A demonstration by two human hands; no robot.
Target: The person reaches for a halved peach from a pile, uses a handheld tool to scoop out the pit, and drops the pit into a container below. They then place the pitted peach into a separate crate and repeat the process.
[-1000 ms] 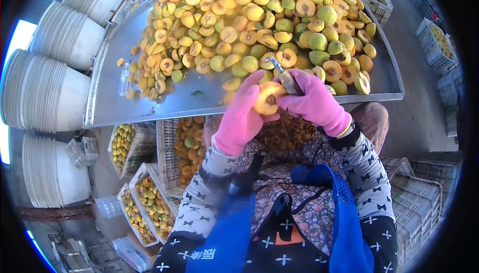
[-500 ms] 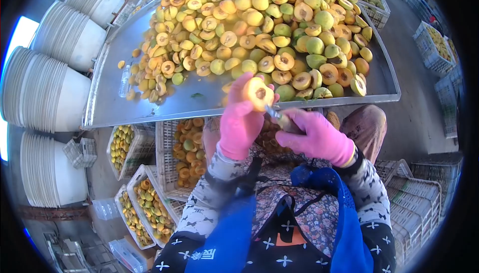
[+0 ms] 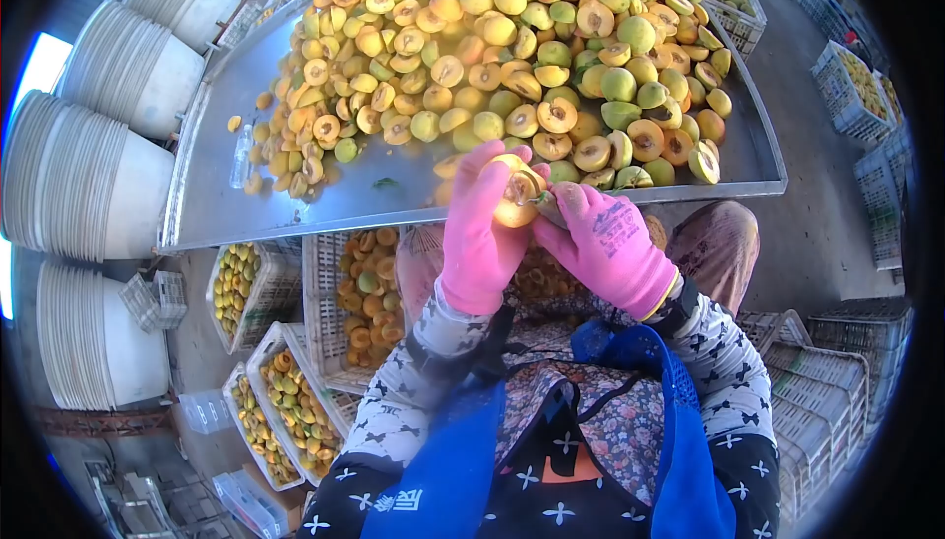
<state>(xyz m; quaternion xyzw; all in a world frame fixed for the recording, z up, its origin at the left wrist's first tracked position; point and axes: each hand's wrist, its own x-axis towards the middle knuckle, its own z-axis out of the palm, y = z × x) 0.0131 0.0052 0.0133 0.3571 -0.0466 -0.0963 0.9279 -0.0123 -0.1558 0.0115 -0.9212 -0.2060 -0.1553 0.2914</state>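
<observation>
My left hand (image 3: pixel 479 249), in a pink glove, holds a halved yellow peach (image 3: pixel 514 212) with its cut face and pit turned toward my right side. My pink-gloved right hand (image 3: pixel 612 249) is closed around a short-handled pitting tool (image 3: pixel 549 208). The tool's metal end meets the cut face beside the pit; fingers hide most of its handle. Both hands are close together, just over the near edge of a metal table (image 3: pixel 340 214). Beyond them lies a large heap of peaches (image 3: pixel 472 66), many of them cut in half.
A crate of peach halves (image 3: pixel 369 288) sits below the table edge. More filled crates (image 3: pixel 295 401) stand lower left, with stacked white tubs (image 3: pixel 84 180) at far left. Crates (image 3: pixel 812 421) are piled at right. A plastic bottle (image 3: pixel 242 157) lies on the table.
The right hand has moved up and inward, bringing the tool's tip into the peach's cut face. The left hand has tilted the peach slightly. The heap looks unchanged.
</observation>
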